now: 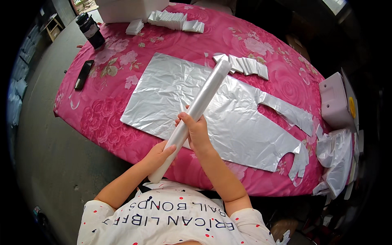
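Both my hands are wrapped round a long rolled-up bundle of whitish plastic film (207, 87), held slantwise above the table. My left hand (160, 155) grips its lower part near my body. Higher up, my right hand (194, 128) closes round the middle, its thumb on top. The roll's far end points away and to the right. Underneath lies a flat, wrinkled pile of silvery plastic vest bags (241, 122), handles toward the right. Part of the pile is hidden by the roll and my right hand.
A pink flowered cloth (110, 122) covers the table. Folded white packets (250, 67) lie beyond the bags, and more packets (173, 19) sit at the far side. At left are a dark bottle (90, 30) and a black phone-like object (84, 75). A pale box (337, 98) and crumpled plastic (335, 159) stand right.
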Motion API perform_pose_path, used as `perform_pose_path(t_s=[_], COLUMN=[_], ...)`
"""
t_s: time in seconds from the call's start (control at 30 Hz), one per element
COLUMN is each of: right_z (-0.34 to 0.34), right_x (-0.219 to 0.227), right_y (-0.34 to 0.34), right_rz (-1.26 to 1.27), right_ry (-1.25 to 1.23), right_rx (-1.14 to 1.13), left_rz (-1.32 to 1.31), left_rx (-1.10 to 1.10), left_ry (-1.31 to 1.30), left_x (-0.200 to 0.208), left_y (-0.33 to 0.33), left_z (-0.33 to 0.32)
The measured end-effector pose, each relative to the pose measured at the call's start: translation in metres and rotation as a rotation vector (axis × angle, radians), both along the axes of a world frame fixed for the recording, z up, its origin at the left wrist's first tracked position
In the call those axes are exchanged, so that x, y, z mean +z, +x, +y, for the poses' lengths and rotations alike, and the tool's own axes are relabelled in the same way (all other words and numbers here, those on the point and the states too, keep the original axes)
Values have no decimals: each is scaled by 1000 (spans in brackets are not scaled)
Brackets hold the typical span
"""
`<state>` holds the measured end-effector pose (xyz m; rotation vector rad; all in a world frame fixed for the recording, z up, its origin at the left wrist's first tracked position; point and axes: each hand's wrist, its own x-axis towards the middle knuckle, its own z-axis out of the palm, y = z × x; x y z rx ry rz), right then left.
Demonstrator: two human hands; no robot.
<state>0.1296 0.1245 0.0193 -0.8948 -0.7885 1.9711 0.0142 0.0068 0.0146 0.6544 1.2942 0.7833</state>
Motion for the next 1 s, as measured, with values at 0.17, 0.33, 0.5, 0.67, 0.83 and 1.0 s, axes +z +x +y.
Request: perform_pose_path(t_s=[0.17,0.33,0.5,0.67,0.83,1.0], right_z=[59,107,117,122,131,147], right_x=[-6,-26,-23,-4,-13,-25], right_y=[33,72,85,79,85,101], right_rz=[26,-403,-637,-812,-660,-788], right_ry=[-77,194,259,237,255,381], right_rx=[-63,-156,157,415,547,380], left_rz=[-268,-389,-272,-170,-168,-329], left_rx=[-113,-164,-166,-189,-191,-171], left_ry=[-350,-355,-362,-355,-334,-317], left_x=[-10,-28,-23,-19,-23,-28], left_y=[-21,-31,-31,-30,-32,-37], left_z=[-26,-48,-51,-51,-54,-60])
